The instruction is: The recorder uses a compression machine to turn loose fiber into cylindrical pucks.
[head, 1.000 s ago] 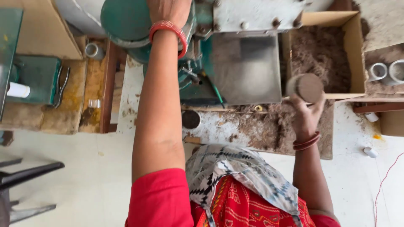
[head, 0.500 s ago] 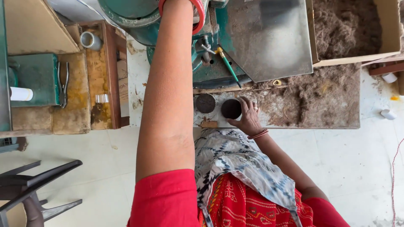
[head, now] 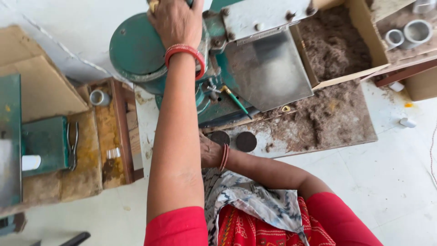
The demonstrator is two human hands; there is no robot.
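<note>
- The left hand [head: 175, 20] is stretched up to the top of the green press machine [head: 136, 48], fingers curled over a part at the frame's upper edge; what exactly it grips is cut off by the frame, so I cannot tell how tightly it is closed.
- The right hand [head: 210, 152] is tucked low against the front of the machine's base, mostly hidden behind the left forearm; whether it is open or holds anything cannot be told.
- Just beside that hand, two dark round discs [head: 246, 141] sit side by side on the surface [head: 346, 132], looking like filled moulds or pressed cakes of the brown fibrous powder.
- Loose brown powder [head: 327, 116] is strewn over the surface to the right, and a cardboard box [head: 337, 45] behind it is well stocked with more, so plenty of raw material appears left.
- A metal chute plate [head: 268, 70] slopes down from the machine toward the discs.
- Judging by this, two pieces look filled or formed, and the pressing work appears to be mid-cycle, far from finished.
- Off to the left, pliers [head: 73, 146] lie on a small green box [head: 43, 143], apart from the work.
</note>
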